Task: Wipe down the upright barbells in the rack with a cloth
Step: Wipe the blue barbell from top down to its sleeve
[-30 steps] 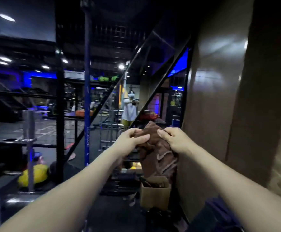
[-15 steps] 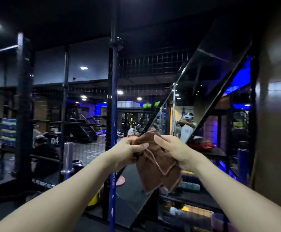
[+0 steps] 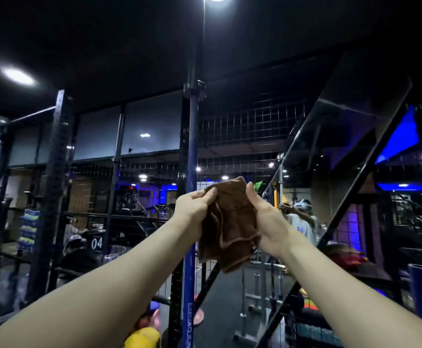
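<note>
Head view: left hand [image 3: 195,207] and right hand [image 3: 265,214] both grip a crumpled brown cloth [image 3: 228,222], held up just beside the upright blue barbell [image 3: 192,151].

Both bare arms reach forward and up, wrists close together. The left hand [image 3: 195,206] and the right hand [image 3: 264,212] each pinch the cloth [image 3: 230,222] between thumb and curled fingers.
</note>
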`<control>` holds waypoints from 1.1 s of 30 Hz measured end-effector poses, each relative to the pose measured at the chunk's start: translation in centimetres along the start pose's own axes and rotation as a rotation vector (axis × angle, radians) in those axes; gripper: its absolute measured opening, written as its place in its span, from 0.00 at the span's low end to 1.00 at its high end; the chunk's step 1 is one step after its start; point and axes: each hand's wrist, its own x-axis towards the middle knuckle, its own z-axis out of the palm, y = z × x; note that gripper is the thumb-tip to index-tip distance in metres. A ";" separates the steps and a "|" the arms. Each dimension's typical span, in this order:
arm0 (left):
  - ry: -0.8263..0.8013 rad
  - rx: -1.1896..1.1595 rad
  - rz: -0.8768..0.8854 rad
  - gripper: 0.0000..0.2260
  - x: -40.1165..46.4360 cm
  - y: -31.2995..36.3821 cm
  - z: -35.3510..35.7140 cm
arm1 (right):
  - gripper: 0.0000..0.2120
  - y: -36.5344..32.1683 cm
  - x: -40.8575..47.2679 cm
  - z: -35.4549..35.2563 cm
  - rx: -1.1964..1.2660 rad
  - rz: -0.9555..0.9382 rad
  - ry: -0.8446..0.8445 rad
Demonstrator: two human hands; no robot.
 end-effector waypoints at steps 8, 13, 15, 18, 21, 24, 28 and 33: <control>0.029 0.477 0.316 0.06 7.3 1.4 0.2 | 0.05 0.6 8.4 -0.3 -0.175 -0.321 0.267; 0.158 0.626 0.566 0.07 13.4 5.0 1.0 | 0.08 -3.1 16.1 -1.5 -0.339 -0.529 0.393; 0.216 0.659 0.652 0.06 15.6 6.7 1.4 | 0.07 -5.1 19.6 -2.0 -0.437 -0.650 0.427; 0.278 0.737 0.795 0.07 18.6 8.9 2.1 | 0.08 -7.8 24.2 -2.5 -0.576 -0.791 0.466; 0.400 0.840 0.917 0.07 21.5 11.3 2.7 | 0.13 -10.3 27.9 -2.6 -0.641 -0.875 0.470; 0.567 0.911 1.029 0.09 24.4 14.6 3.5 | 0.15 -13.0 31.1 -1.8 -0.707 -0.998 0.496; 0.601 1.031 1.100 0.13 26.6 17.8 3.9 | 0.16 -15.4 33.9 0.1 -0.829 -1.171 0.527; 0.532 1.178 0.910 0.24 28.5 19.2 3.2 | 0.15 -16.6 36.3 2.8 -0.953 -1.296 0.603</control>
